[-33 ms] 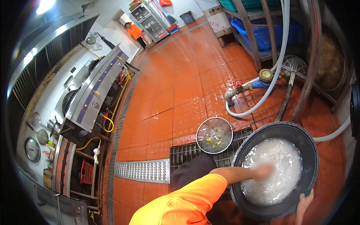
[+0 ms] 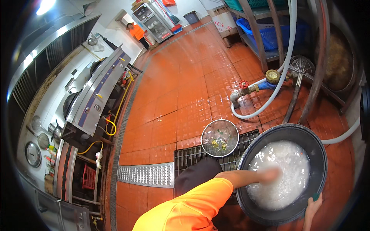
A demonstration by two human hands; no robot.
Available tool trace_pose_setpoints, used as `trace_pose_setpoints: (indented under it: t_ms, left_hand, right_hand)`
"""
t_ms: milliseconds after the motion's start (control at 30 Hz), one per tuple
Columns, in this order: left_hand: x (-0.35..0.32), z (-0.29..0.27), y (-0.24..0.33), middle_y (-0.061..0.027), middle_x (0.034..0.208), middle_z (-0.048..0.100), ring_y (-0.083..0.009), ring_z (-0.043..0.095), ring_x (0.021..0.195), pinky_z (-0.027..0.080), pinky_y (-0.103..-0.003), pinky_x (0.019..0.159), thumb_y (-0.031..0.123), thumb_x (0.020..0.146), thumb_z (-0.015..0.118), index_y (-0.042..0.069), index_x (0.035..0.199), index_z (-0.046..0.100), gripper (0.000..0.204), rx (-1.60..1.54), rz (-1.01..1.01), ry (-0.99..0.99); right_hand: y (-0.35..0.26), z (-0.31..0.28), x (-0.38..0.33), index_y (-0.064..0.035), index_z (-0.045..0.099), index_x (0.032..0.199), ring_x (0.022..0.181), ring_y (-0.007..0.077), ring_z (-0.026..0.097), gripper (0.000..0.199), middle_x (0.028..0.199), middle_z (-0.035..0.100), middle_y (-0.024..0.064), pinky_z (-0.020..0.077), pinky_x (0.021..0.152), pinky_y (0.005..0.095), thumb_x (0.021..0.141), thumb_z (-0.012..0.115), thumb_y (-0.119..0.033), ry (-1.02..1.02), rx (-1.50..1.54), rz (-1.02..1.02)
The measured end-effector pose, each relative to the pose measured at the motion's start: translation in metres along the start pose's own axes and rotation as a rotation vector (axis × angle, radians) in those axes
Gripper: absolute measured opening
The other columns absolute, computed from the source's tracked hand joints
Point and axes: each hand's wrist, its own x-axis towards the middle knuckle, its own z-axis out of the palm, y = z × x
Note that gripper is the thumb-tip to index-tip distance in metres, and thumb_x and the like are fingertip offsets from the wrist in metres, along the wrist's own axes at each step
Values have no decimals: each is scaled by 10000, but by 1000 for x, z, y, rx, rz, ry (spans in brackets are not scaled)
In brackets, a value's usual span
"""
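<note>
A large black tub (image 2: 246,154) stands at the lower right, holding cloudy, foamy whitish water (image 2: 289,184). My left arm, in an orange sleeve, reaches across the tub's near left rim. My left hand (image 2: 269,175) is at the water's surface, smeared by motion, so its fingers and anything in them cannot be made out. Beside the tub's lower right rim, my right hand (image 2: 313,207) is closed around a small green thing (image 2: 316,196) whose kind does not show. A round mesh strainer (image 2: 220,129) with yellow and green scraps in it lies just beyond the tub.
Under the strainer runs a metal drain grate (image 2: 189,156), joined to a perforated steel plate (image 2: 146,175). A white hose (image 2: 266,111) and a red-handled valve (image 2: 243,84) lie beyond the tub. Stoves (image 2: 96,96) line the left wall. A person in orange (image 2: 137,32) stands at the far doorway.
</note>
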Motion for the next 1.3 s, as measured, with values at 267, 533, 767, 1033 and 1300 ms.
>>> trace_pose_setpoints:
  t_ms: [267, 533, 767, 1033, 1300]
  left_hand:
    - [34, -58, 47, -150, 1144, 515, -267, 498, 1047, 365, -411, 941, 281, 950, 348, 22, 1170, 485, 367, 387, -74, -446]
    - [21, -100, 76, -174, 1163, 503, -330, 476, 1095, 420, -450, 862, 126, 760, 554, -29, 1015, 560, 298, 841, 310, -78]
    - [-41, -46, 90, -194, 1068, 556, -336, 507, 1056, 411, -394, 927, 166, 780, 522, -34, 895, 575, 237, 617, 494, -579]
    - [-38, -73, 75, -161, 920, 625, -298, 590, 921, 486, -398, 785, 148, 766, 537, 26, 833, 642, 174, 682, 689, -767]
    - [-42, -127, 44, -168, 884, 621, -302, 614, 851, 520, -394, 728, 125, 748, 544, 40, 811, 692, 183, 1198, 364, -198]
  right_hand:
    - [-51, -7, 15, 70, 547, 1102, 872, 218, 579, 455, 994, 624, 119, 442, 848, 313, 654, 507, -3, 57, 240, -192]
    - [-60, 14, 14, 46, 558, 992, 772, 195, 570, 326, 910, 622, 104, 470, 729, 324, 673, 523, -9, 23, 274, -184]
    - [-31, 4, -6, 67, 550, 964, 723, 196, 537, 333, 826, 601, 87, 457, 717, 303, 645, 481, -2, 15, 206, -90]
    - [-31, 0, 0, 78, 536, 1009, 759, 199, 532, 368, 850, 578, 103, 447, 740, 294, 653, 477, 4, -53, 105, -74]
    - [-36, 8, -3, 97, 498, 1125, 868, 255, 560, 505, 967, 591, 160, 443, 821, 321, 632, 484, -11, -115, 103, -86]
